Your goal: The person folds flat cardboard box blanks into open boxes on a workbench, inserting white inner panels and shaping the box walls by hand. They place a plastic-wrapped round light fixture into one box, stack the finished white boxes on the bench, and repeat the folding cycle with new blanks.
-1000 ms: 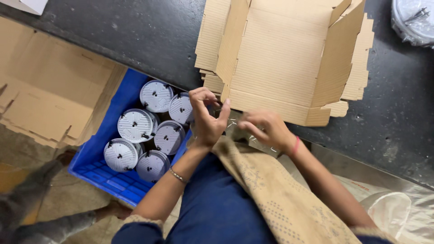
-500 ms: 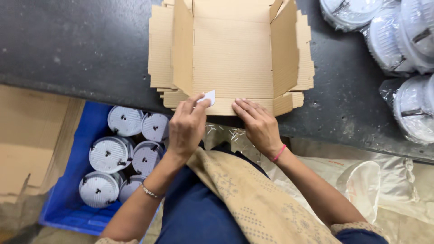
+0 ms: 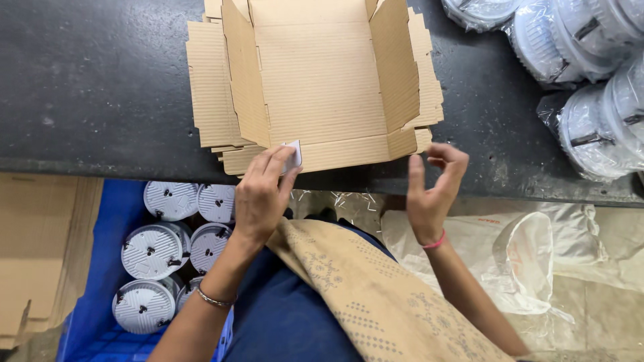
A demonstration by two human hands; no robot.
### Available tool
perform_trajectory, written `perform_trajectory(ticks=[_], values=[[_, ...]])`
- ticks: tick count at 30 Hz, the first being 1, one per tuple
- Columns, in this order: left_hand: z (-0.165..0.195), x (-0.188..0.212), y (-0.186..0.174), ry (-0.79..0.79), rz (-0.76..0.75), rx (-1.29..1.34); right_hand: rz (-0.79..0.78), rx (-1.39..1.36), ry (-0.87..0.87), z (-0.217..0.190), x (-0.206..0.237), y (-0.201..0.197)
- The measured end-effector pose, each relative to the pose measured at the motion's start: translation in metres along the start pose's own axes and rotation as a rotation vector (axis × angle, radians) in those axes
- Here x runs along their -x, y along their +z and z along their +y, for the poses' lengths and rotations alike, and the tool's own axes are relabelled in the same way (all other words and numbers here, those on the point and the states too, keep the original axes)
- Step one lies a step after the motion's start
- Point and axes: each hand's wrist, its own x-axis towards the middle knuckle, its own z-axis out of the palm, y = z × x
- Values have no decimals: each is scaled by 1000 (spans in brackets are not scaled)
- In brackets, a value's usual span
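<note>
Cardboard, a light, stiff, brown corrugated box blank [image 3: 322, 80] half-folded on the dark bench [image 3: 94, 87], likely bends best gripped at its near flap edge, where the left hand [image 3: 261, 194] pinches a small white label [image 3: 292, 156] while the right hand [image 3: 433, 191] hovers, fingers apart.

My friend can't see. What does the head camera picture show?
A person's left hand presses a small white sticker onto the front flap of an open cardboard box on a dark table. The right hand hovers empty beside it.
</note>
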Motion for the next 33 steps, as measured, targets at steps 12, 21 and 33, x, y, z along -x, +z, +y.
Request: perform_trajectory(ticks=[12, 21, 33], values=[[-11, -14, 4, 34, -36, 3, -349, 396, -473, -36, 4, 28], [0, -35, -31, 40, 29, 40, -537, 343, -500, -27, -40, 63], [-181, -237, 32, -405, 75, 640, -614, 252, -413, -2, -77, 84]])
